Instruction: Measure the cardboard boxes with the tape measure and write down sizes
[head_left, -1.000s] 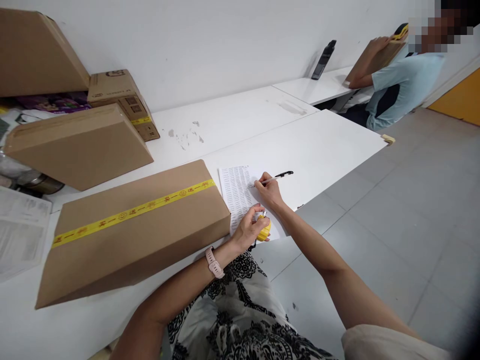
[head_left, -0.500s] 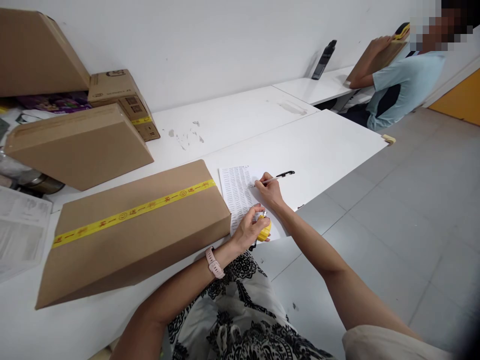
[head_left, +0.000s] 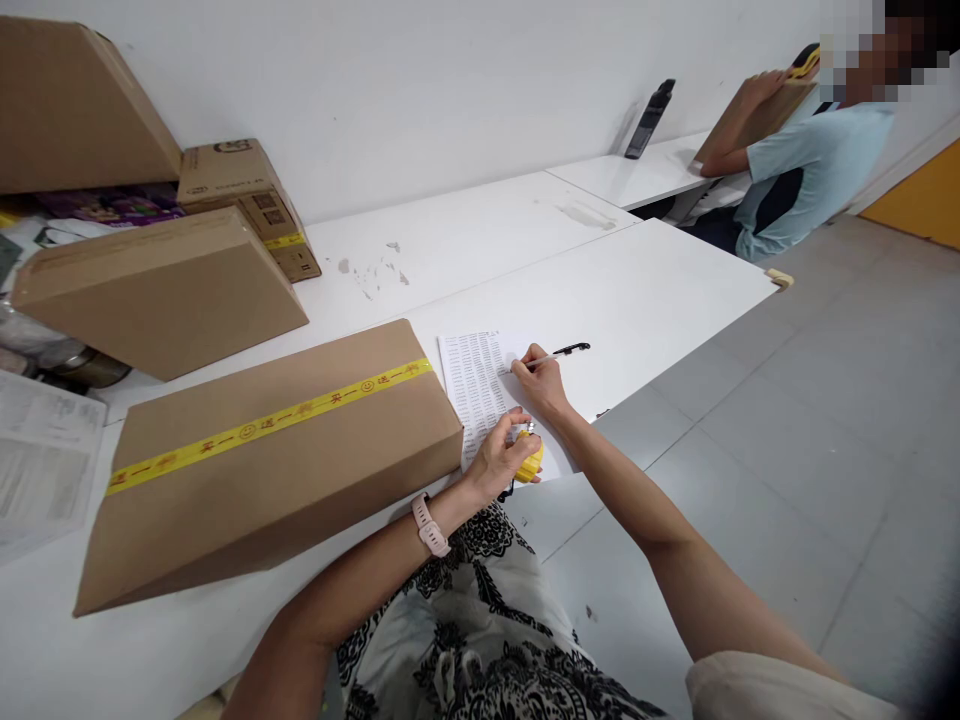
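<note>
My right hand [head_left: 540,378] grips a pen [head_left: 564,352] with a black cap end, over the right side of a printed sheet of paper [head_left: 472,385]. The pen's tip is too small to make out. In my left hand [head_left: 496,455] is a yellow tape measure [head_left: 530,458], held at the lower part of the sheet by the table's front edge. Just left of the paper lies a closed cardboard box [head_left: 300,470], a strip of yellow printed tape [head_left: 262,428] along its top.
More cardboard boxes [head_left: 161,285] stand at the back left, beside bags and jars. A printed sheet [head_left: 45,460] lies at the far left. Further along the white table [head_left: 585,270] stand a dark bottle [head_left: 650,120] and a seated person [head_left: 817,170] with a box.
Hardly anything differs. Both hands keep their places on the sheet, with the pen and the tape measure still held; the whole view has shifted very slightly.
</note>
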